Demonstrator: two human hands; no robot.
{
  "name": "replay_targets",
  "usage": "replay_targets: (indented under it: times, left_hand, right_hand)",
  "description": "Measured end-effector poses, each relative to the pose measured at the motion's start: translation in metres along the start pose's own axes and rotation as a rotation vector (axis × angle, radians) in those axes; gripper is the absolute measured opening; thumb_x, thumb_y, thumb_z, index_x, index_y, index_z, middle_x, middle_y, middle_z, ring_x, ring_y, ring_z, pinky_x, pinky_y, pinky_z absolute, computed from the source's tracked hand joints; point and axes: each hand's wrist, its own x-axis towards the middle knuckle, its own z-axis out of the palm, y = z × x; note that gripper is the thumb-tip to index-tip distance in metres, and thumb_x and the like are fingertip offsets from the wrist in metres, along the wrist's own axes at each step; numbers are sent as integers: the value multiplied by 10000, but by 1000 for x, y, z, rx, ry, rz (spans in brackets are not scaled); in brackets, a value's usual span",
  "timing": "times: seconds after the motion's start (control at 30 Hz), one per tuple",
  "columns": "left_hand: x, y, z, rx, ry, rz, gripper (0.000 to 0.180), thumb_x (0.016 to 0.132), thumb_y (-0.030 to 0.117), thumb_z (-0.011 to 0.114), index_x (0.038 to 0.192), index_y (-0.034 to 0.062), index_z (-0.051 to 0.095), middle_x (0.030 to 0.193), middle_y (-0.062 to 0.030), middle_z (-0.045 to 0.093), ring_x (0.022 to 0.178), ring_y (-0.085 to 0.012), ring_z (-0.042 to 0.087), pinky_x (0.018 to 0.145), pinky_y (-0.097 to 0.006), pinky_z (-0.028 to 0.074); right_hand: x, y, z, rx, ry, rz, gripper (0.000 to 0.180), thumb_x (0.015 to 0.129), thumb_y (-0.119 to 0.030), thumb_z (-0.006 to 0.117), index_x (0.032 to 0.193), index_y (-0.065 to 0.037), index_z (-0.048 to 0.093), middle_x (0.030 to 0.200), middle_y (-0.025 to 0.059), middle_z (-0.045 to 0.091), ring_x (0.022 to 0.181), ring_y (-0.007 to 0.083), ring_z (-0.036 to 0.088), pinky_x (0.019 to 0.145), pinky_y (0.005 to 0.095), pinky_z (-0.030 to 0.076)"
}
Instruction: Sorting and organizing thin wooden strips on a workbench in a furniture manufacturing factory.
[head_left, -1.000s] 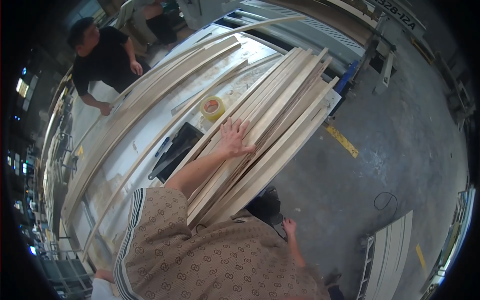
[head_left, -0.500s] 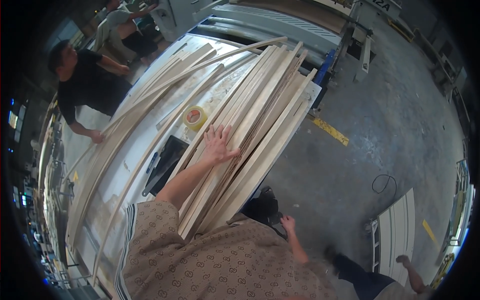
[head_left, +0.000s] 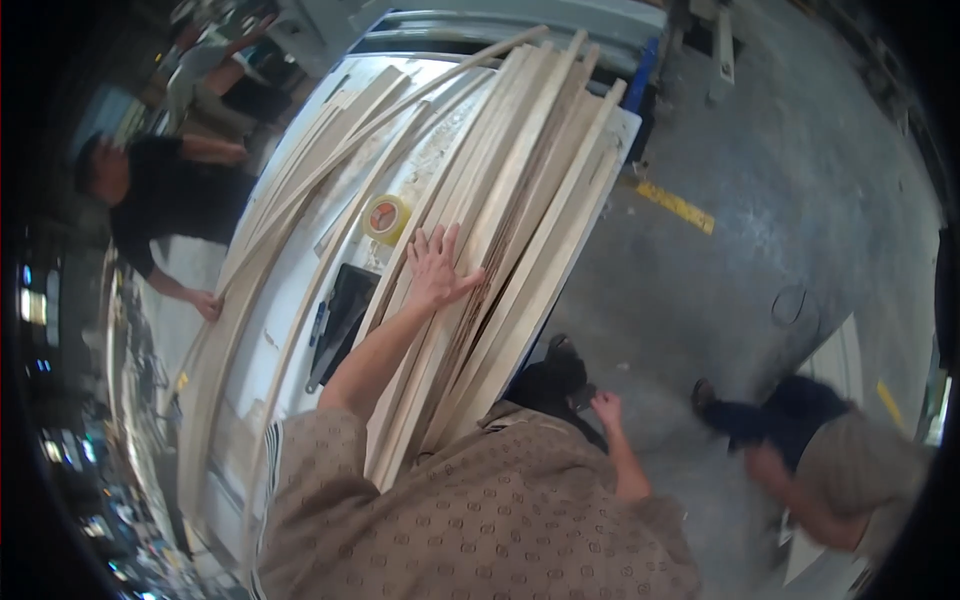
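My left hand (head_left: 437, 268) lies flat, fingers spread, on top of a stack of long pale wooden strips (head_left: 520, 190) that runs along the right side of a white worktable (head_left: 290, 300). My right hand (head_left: 606, 410) hangs open below the table edge, beside my body, holding nothing. A roll of yellow tape (head_left: 386, 217) sits on the table just left of my left hand. A dark flat tray (head_left: 340, 305) lies on the table near my left forearm.
A second bundle of long strips (head_left: 290, 220) lies along the table's left side, where a person in black (head_left: 165, 210) rests a hand. Another person (head_left: 820, 460) crouches on the grey concrete floor at the lower right. A yellow floor marking (head_left: 678, 205) lies past the table.
The view has swung so the table and strips sit more upright in the picture. My left hand stays on the stack. A crouching person has come into view at the lower right.
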Motion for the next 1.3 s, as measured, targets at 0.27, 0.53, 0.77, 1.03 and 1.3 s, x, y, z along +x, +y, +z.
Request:
replay_targets:
  times: [0.27, 0.53, 0.77, 1.03, 1.3]
  left_hand:
    - [3, -3, 6, 99, 18, 24, 971, 732, 501, 705, 1507, 153, 235, 1502, -179, 308, 1408, -467, 182, 1138, -571, 146]
    - [1, -2, 5, 101, -9, 19, 985, 730, 515, 698, 1513, 163, 216, 1509, -189, 292, 1411, -479, 168, 1135, -590, 139]
    - [-1, -3, 1, 103, -32, -2, 976, 744, 509, 690, 1517, 165, 202, 1513, -190, 288, 1412, -472, 168, 1144, -573, 129]
    - [0, 6, -2, 75, -55, -7, 987, 745, 508, 688, 1523, 167, 187, 1526, -189, 266, 1421, -467, 152, 1149, -575, 116]
    - [-2, 4, -5, 79, -87, -42, 994, 748, 514, 678, 1527, 168, 167, 1538, -187, 245, 1431, -462, 129, 1159, -574, 94]
  right_hand:
    - [-21, -10, -6, 101, 67, 81, 271, 817, -197, 687, 1003, 0, 681, 889, 189, 681, 797, 268, 669, 735, 365, 512]
    - [-47, 10, -6, 39, 91, 118, 295, 819, -243, 672, 1006, -15, 690, 889, 193, 684, 834, 315, 672, 766, 382, 515]
    - [-46, -2, -5, 68, 120, 119, 279, 824, -235, 661, 997, -18, 690, 899, 198, 682, 855, 316, 672, 773, 383, 513]
    - [-43, 3, -7, 43, 135, 79, 293, 834, -262, 652, 1002, -26, 695, 915, 200, 684, 861, 341, 670, 775, 392, 517]
    - [-44, 0, -4, 41, 148, 118, 289, 834, -270, 658, 1010, -43, 698, 918, 189, 687, 855, 326, 671, 775, 389, 516]
